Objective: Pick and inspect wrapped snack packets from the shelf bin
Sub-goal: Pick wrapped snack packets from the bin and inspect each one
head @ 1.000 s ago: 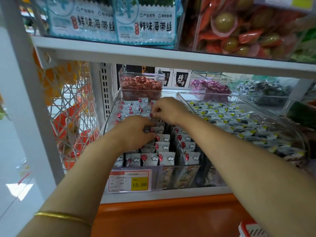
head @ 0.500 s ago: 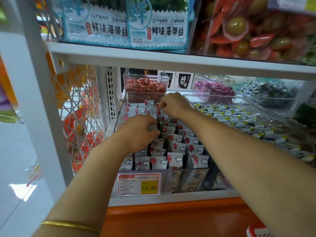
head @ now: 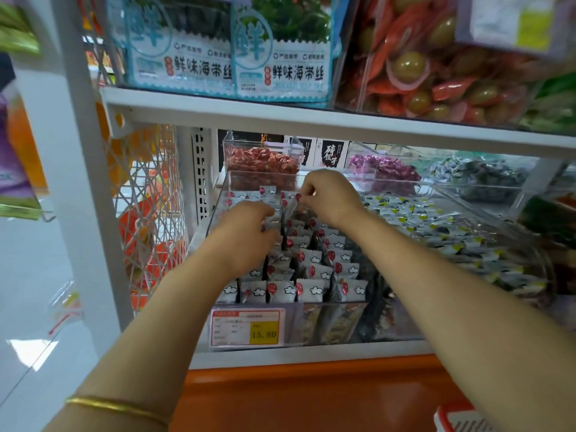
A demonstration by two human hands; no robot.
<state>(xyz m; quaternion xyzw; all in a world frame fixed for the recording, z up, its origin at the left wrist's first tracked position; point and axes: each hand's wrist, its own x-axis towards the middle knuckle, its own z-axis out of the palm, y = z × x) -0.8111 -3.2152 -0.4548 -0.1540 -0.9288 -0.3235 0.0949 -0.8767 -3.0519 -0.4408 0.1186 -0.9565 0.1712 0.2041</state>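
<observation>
The right hand (head: 328, 194) pinches 1 lifted packet (head: 290, 210) just above the clear bin (head: 311, 304). The left hand (head: 246, 236) grips upright packets (head: 271, 217) inside it.

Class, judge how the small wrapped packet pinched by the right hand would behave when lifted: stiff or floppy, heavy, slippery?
Probably light: the right hand holds the packet by a fingertip pinch alone. Likely floppy at its edges, since the wrap looks like thin film. Its glossy surface may slip.
</observation>
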